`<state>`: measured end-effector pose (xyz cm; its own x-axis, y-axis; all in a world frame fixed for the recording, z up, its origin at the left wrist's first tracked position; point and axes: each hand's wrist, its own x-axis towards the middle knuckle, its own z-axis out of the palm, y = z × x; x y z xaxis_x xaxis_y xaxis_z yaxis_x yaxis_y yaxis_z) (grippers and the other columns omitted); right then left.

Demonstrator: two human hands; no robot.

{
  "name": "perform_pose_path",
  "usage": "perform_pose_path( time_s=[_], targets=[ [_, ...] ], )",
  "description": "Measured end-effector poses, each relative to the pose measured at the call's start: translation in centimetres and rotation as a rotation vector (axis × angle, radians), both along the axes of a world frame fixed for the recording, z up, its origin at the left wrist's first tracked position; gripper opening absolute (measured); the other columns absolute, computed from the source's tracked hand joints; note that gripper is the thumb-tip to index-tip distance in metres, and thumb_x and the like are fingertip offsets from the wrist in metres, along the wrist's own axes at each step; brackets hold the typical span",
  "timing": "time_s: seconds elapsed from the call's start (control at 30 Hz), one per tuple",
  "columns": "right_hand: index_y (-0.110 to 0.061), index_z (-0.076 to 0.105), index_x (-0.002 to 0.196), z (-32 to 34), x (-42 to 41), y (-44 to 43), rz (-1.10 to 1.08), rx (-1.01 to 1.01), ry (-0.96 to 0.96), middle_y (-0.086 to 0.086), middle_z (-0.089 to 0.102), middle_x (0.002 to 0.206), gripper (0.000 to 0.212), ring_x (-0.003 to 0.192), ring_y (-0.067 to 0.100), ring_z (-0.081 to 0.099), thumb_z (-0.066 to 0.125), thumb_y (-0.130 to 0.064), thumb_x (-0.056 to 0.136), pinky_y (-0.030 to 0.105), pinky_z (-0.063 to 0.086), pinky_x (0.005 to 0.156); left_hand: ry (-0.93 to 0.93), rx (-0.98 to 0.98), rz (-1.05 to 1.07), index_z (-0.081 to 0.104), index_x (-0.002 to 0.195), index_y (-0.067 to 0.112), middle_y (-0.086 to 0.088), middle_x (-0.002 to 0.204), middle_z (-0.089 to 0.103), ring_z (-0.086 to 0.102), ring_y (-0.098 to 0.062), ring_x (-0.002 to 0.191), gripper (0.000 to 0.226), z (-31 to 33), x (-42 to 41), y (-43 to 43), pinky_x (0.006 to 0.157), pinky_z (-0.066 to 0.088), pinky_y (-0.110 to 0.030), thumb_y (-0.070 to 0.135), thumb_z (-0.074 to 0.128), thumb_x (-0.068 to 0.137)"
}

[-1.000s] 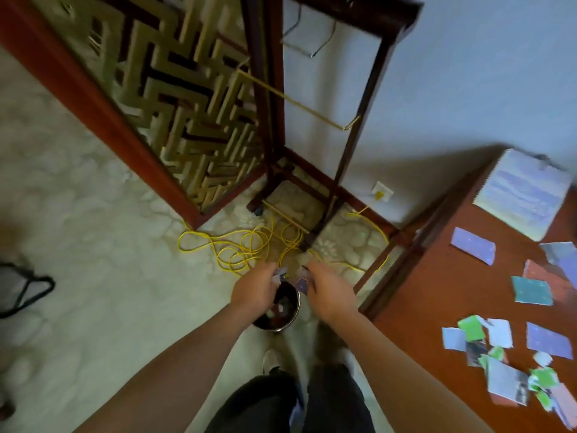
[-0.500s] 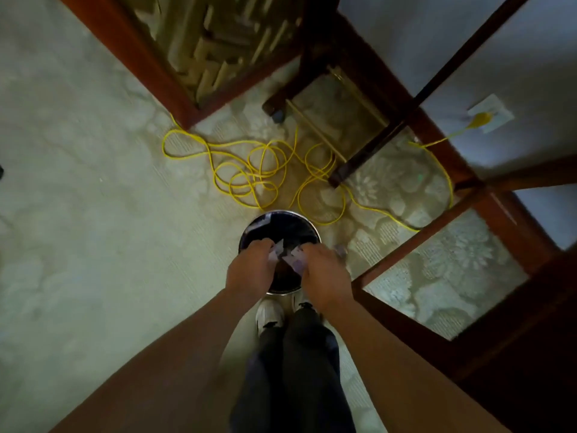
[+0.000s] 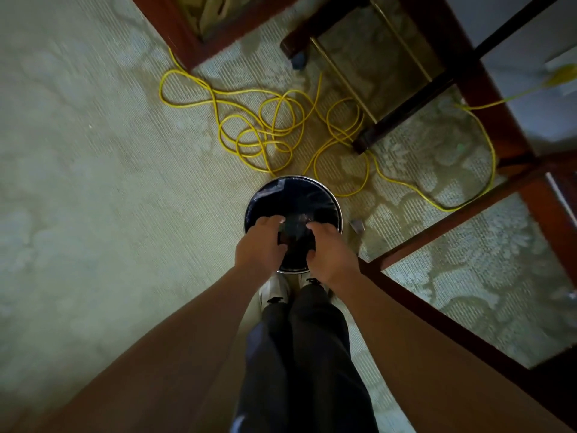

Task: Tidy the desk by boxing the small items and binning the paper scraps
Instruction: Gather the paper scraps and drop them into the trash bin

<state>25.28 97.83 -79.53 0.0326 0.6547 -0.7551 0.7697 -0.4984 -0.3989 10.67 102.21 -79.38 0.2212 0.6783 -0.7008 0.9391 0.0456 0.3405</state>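
A round bin [image 3: 292,190] with a dark liner and a metal rim stands on the carpet right in front of my feet. Both hands hover over its mouth. My left hand [image 3: 260,245] is on the left side, fingers spread and loosely bent, with nothing in it. My right hand [image 3: 329,248] is on the right side, fingers likewise loose and empty. Dim paper scraps [image 3: 296,228] lie inside the bin between my hands. One small scrap [image 3: 357,225] lies on the carpet just right of the bin.
A tangled yellow cable [image 3: 265,132] lies on the carpet beyond the bin and runs to a wall plug [image 3: 562,73]. A dark wooden stand [image 3: 402,117] rises at the upper right. Red-brown desk rails [image 3: 462,232] cross on the right. My shoes [image 3: 276,290] touch the bin.
Both hands were pinching paper scraps over the bin; they have now let go and the scraps lie inside. My view has tipped further down and closer to the bin.
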Motion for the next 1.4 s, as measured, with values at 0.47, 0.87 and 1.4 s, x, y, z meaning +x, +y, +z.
perform_pose_path(
  time_s=[0.47,0.87,1.4],
  targets=[
    [-0.022,0.053,0.134,21.3,1.3,-1.4,-0.219,0.311,-0.074,-0.003,0.05,0.136,0.046,0.122,0.018,0.05,0.058,-0.018,0.088,0.033,0.049,0.09,-0.092,0.113,-0.161,0.042,0.141,0.025,-0.001,0.141,0.042,0.049,-0.023,0.124,0.056,20.9,0.0,0.5,0.096,0.047,-0.039,0.027,0.063,0.09],
    [-0.025,0.059,0.125,38.0,5.2,-9.3,-0.506,0.531,-0.186,-0.003,0.057,0.128,0.039,0.125,0.017,0.047,0.064,-0.023,0.086,0.034,0.045,0.097,-0.276,0.251,-0.405,0.049,0.133,0.028,0.006,0.135,0.048,0.053,-0.015,0.119,0.048,37.9,4.0,-3.0,0.094,0.047,-0.033,0.031,0.065,0.088],
    [-0.033,0.058,0.125,43.0,10.3,-24.5,-0.955,0.538,-0.382,-0.012,0.057,0.13,0.036,0.114,0.009,0.055,0.06,-0.026,0.089,0.024,0.051,0.089,-0.407,0.217,-0.876,0.052,0.128,0.035,0.014,0.126,0.051,0.056,-0.009,0.113,0.043,43.0,16.3,-11.9,0.093,0.047,-0.03,0.038,0.064,0.086]
  ],
)
